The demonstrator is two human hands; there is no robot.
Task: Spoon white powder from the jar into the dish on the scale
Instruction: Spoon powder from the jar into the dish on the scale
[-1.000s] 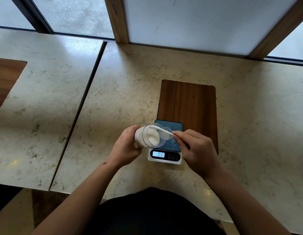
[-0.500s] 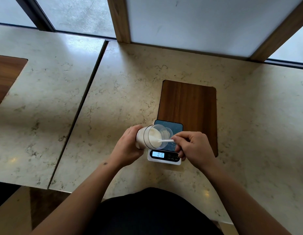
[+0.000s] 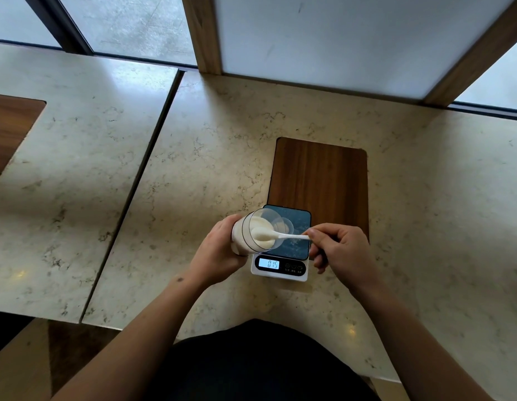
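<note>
The left hand (image 3: pixel 219 253) is wrapped around the jar (image 3: pixel 253 233), tipped on its side over the left of the scale (image 3: pixel 283 250). The right hand (image 3: pixel 338 250) pinches a white spoon (image 3: pixel 276 234), its bowl full of powder (image 3: pixel 263 237) at the jar's mouth. A small clear dish (image 3: pixel 284 225) sits on the scale.

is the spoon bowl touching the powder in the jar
Touching. In the head view the spoon bowl lies on the white powder inside the tilted jar, with no gap visible between them.
</note>
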